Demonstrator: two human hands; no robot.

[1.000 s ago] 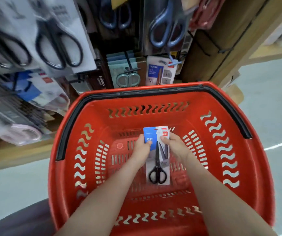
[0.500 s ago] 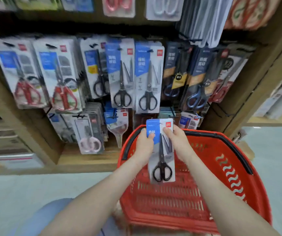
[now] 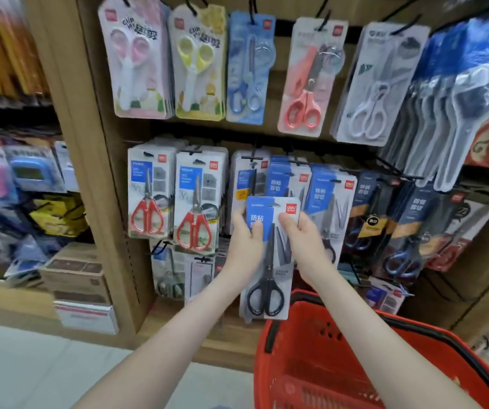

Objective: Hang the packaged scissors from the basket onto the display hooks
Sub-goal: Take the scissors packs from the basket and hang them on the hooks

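Directly ahead, both hands hold one packaged scissors (image 3: pixel 270 261) upright in front of a wooden display shelf. The left hand (image 3: pixel 244 243) grips the card's left edge, thumb pressed on the blue front panel and fingers curled behind. The right hand (image 3: pixel 302 240) pinches the upper right edge, thumb on the front beside the red logo. The pack shows black-handled scissors, handles down. Its hanging hole at the top is not on any hook.

Just behind the held pack hangs a stack of matching blue-and-white packs (image 3: pixel 287 178), partly covered by it, on one of the black display hooks (image 3: pixel 253 157). To the left hang two packs of red-handled shears (image 3: pixel 149 190). To the right are darker packs with blue-handled scissors (image 3: pixel 405 231). An upper row carries pink (image 3: pixel 134 57), yellow (image 3: pixel 197 63), blue and coral scissors.

Below the hands, at lower right, sits the red basket (image 3: pixel 311 349) with a black handle; the pack's bottom edge overlaps its rim in view. Cardboard boxes (image 3: pixel 75 276) are stacked on a lower shelf at left, beyond a wooden upright (image 3: pixel 98 172).
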